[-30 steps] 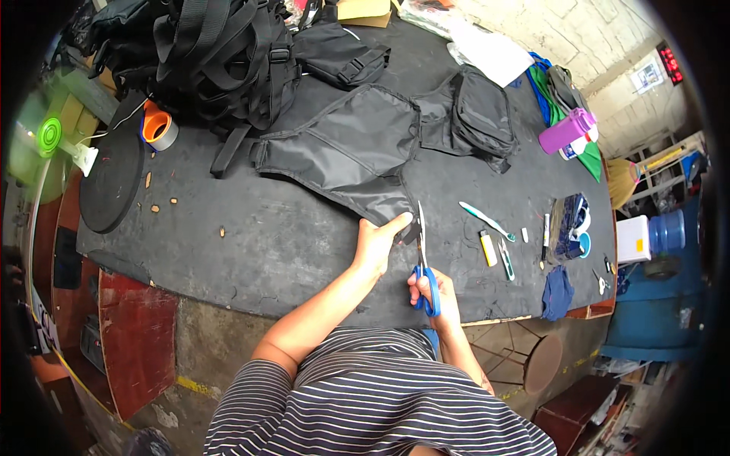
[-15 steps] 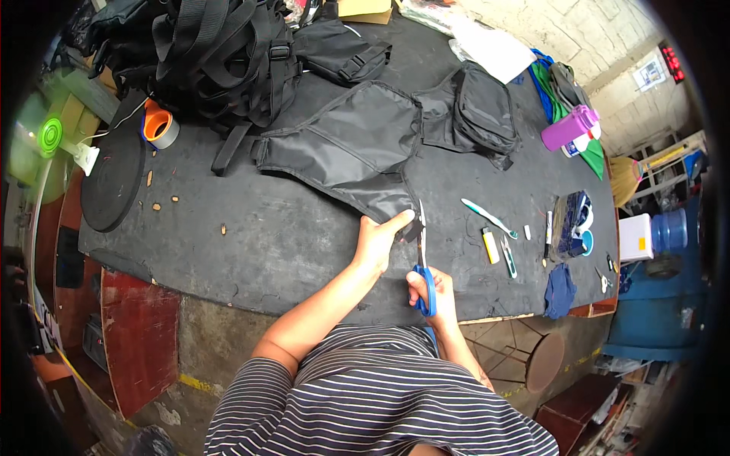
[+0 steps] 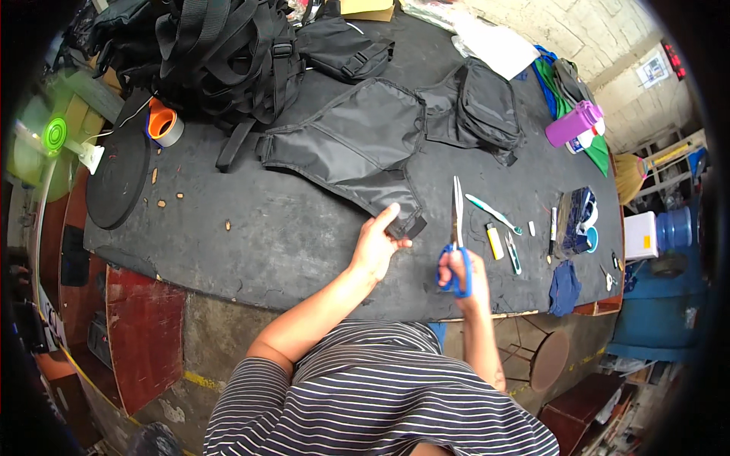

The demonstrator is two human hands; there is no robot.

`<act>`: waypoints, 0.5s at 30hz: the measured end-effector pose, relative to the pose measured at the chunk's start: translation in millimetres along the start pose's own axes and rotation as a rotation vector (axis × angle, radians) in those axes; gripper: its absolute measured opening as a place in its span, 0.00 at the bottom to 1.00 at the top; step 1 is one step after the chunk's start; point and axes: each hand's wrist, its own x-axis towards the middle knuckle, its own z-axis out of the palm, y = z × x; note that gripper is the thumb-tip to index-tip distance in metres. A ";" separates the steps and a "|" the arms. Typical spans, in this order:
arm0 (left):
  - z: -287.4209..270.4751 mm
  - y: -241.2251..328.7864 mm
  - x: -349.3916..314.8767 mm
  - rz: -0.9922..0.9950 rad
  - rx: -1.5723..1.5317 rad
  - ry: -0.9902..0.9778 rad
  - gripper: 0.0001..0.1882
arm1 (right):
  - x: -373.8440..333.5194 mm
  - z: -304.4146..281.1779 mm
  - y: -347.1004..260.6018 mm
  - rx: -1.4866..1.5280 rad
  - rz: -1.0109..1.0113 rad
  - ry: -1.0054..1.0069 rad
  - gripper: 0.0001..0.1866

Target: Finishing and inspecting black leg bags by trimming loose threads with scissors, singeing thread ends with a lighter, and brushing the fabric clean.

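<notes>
A black fabric bag lies spread on the dark table, its bound edges and a narrow corner pointing toward me. My left hand pinches that corner, thumb on top, beside a short black strap end. In my right hand is a pair of blue-handled scissors, blades pointing away from me and apart from the fabric. Joined at the bag's far right side is a black zippered pouch. Just right of the scissors lie a toothbrush, a yellow lighter and a small pair of thread snips.
A pile of black straps and bags fills the back left, near an orange-cored tape roll. At the right stand a purple bottle, a marker and a tape-wrapped holder. A dark blue cloth hangs over the table's near edge.
The scissors have moved right, away from the bag's corner, with my right hand. My left hand has shifted slightly left and down, still gripping the corner.
</notes>
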 end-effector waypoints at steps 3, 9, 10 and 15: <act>-11.2 -6.3 -15.1 -0.127 -0.094 -0.012 0.16 | -1.3 -31.0 -41.9 -0.113 0.136 -0.432 0.21; -16.4 -17.8 -25.7 -0.077 -0.079 -0.063 0.02 | 13.4 -54.2 -79.7 -0.577 0.504 -0.638 0.22; -18.5 -19.2 -24.4 -0.076 -0.080 -0.061 0.02 | 15.2 -51.8 -85.2 -0.608 0.508 -0.651 0.22; -20.4 -18.6 -25.4 -0.038 -0.005 -0.036 0.04 | 22.2 -34.4 -102.8 -0.773 0.520 -0.700 0.22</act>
